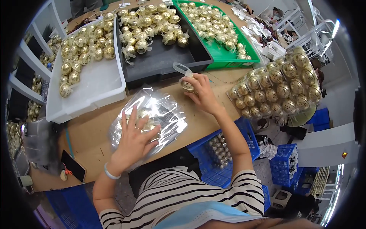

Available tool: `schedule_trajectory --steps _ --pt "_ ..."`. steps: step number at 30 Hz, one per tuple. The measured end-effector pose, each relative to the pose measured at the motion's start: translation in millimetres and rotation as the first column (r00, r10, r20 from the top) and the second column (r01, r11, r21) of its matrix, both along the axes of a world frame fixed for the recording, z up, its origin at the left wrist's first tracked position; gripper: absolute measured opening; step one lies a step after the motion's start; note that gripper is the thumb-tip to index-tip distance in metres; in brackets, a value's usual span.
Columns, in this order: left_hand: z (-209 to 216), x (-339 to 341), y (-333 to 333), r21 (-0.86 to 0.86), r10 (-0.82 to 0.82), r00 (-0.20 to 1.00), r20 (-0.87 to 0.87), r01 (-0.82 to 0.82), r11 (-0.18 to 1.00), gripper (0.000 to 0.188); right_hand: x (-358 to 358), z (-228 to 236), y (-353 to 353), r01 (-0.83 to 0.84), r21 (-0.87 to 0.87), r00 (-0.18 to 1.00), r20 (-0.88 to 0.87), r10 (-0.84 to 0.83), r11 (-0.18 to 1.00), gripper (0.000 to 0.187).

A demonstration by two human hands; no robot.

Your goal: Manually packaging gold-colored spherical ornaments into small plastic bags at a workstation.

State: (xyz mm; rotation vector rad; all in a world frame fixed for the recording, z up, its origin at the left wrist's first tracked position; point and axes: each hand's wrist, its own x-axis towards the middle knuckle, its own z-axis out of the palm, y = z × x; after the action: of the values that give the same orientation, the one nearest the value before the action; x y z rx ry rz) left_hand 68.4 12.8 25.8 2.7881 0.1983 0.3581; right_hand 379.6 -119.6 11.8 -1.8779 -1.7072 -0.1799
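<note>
My right hand [203,92] grips a gold ball ornament [187,86] with a pale ribbon loop rising from it, just in front of the black tray [133,78]. Fingers spread, my left hand [136,143] lies on a clear plastic bag [171,116] on the table. Through the film, part of a gold ornament shows near the left fingertips. The black tray holds many more ribboned gold balls toward its far side. To its left is a white tray [95,82] of similar balls, and to its right a green tray [221,49] with more.
A clear pack of gold balls [274,87] stands at the table's right. A phone [73,166] and orange-handled scissors [66,171] lie at the left front. Blue crates [284,160] stand on the floor at right. Small white boxes [263,34] lie scattered at the back.
</note>
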Motion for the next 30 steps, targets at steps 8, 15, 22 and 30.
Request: schedule_trajectory --steps 8,15,22,30 --pt "-7.0 -0.1 3.0 -0.006 -0.021 0.998 0.061 0.021 1.000 0.048 -61.2 4.4 -43.5 0.001 0.196 0.438 -0.882 0.176 0.981 0.078" --pt "-10.0 2.8 2.3 0.010 -0.006 0.996 0.086 0.005 1.000 0.053 -50.9 -37.3 -63.1 -0.003 0.201 0.043 -0.979 0.201 0.980 0.070" --pt "-4.3 2.7 0.7 0.025 0.018 0.998 0.058 -0.019 1.000 0.057 -42.1 -30.2 -37.8 -0.286 -0.140 0.752 -0.645 0.132 0.948 0.065" --pt "1.9 6.0 1.0 0.024 -0.015 0.999 -0.035 0.016 1.000 0.065 -58.2 -38.7 19.7 -0.284 -0.020 0.529 -0.837 0.139 0.959 0.059"
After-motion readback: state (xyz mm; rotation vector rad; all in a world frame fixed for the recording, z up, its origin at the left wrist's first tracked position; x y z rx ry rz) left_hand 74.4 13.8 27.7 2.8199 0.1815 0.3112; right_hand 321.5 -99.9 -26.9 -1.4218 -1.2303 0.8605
